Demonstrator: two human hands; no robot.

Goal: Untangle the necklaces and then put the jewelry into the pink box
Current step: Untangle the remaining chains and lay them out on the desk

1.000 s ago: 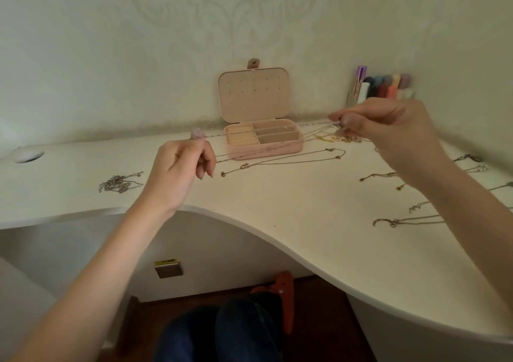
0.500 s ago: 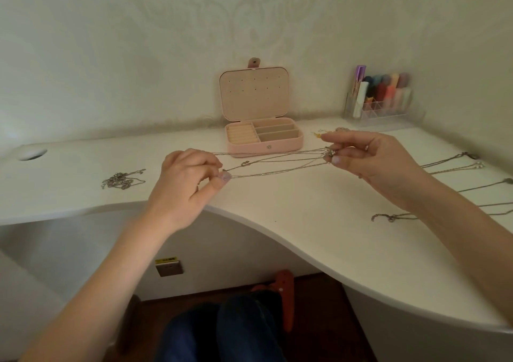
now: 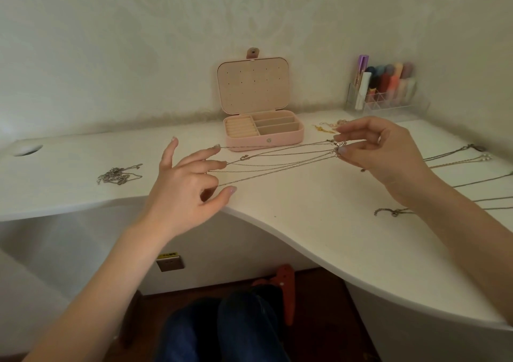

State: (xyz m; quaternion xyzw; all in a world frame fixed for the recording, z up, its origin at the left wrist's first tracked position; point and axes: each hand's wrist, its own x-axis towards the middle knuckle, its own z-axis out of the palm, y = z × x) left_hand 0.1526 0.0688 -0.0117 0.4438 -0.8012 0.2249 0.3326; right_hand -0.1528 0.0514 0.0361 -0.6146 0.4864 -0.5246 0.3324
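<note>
Between the two hands, above the white table (image 3: 319,223), several thin necklace chains (image 3: 277,162) are stretched taut. Their right ends are pinched together by the right hand (image 3: 383,151), fingers curled around the clasps. At the other end, the left hand (image 3: 183,184) is spread, its fingers apart, with chains running to separate fingertips. Just behind the chains, the pink box (image 3: 263,134) stands open on the table. A tangled chain pile (image 3: 119,174) lies to the left; more straightened chains (image 3: 455,159) lie to the right.

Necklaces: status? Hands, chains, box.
Left hand fingers spread, chains fanned across them. Right hand pinches the clasp ends. Pink box open, no jewelry visible inside.
</note>
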